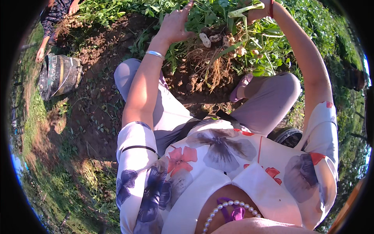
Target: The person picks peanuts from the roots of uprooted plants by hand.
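A bunch of peanut plants (204,17) is in front of my lower legs, its tangled roots (214,68) pointing toward me. Pale pods cling near the roots, among them a larger peanut pod (205,40) beside a darker one. My left hand (176,25), with a silver bangle at the wrist, is over the leaves left of the pods. Its fingers and thumb are spread, with nothing seen in them. At the top right, my right hand (258,13) closes around the stems of the bunch; a pale stem and leaves partly hide its fingers.
A dark bucket (62,74) with a wire handle lies tilted on the soil at left. Beyond it, another person's hand (40,55) hangs near the rim; that person's other hand is by more roots. A dark container (287,137) stands beside my right hip.
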`<state>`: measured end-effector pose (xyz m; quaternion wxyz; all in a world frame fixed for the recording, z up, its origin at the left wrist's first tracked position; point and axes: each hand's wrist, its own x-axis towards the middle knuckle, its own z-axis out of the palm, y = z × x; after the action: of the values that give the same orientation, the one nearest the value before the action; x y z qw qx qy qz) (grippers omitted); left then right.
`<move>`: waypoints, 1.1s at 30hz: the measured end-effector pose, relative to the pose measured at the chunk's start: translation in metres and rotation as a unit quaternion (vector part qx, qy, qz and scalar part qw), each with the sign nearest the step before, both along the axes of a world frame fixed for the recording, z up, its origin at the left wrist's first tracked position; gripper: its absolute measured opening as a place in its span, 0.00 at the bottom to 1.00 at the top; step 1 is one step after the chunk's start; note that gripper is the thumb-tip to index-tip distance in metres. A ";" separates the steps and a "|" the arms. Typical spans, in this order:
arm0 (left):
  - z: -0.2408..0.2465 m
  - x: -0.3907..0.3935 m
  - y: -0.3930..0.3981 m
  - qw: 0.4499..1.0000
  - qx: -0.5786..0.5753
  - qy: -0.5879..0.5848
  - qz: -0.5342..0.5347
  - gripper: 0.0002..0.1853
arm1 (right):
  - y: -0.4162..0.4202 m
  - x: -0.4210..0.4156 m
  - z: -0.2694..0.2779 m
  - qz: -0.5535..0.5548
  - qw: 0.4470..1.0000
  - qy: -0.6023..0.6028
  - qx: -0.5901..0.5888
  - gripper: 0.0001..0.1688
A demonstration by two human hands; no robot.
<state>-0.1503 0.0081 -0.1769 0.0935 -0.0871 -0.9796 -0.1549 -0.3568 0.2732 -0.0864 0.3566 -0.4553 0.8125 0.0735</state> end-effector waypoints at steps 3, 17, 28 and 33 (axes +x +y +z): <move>-0.009 0.006 0.009 0.995 -0.088 -0.012 -0.035 0.54 | 0.003 0.006 0.006 -0.009 0.997 0.052 -0.053 0.25; 0.040 0.034 0.037 0.853 0.496 0.090 -0.136 0.70 | 0.052 0.012 0.148 -0.168 0.914 0.126 -0.347 0.23; 0.089 -0.047 0.044 0.776 0.593 0.062 -0.206 0.60 | 0.031 0.074 0.170 -0.250 0.701 -0.077 -0.663 0.22; 0.057 -0.002 0.056 0.742 0.656 -0.034 -0.138 0.48 | 0.002 0.094 0.106 -0.278 0.571 -0.250 -0.731 0.22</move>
<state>-0.1518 0.0642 -0.1202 0.0717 -0.1332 -0.6161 -0.7730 -0.2632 0.2748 0.0196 0.0945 -0.3133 0.5545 -0.7652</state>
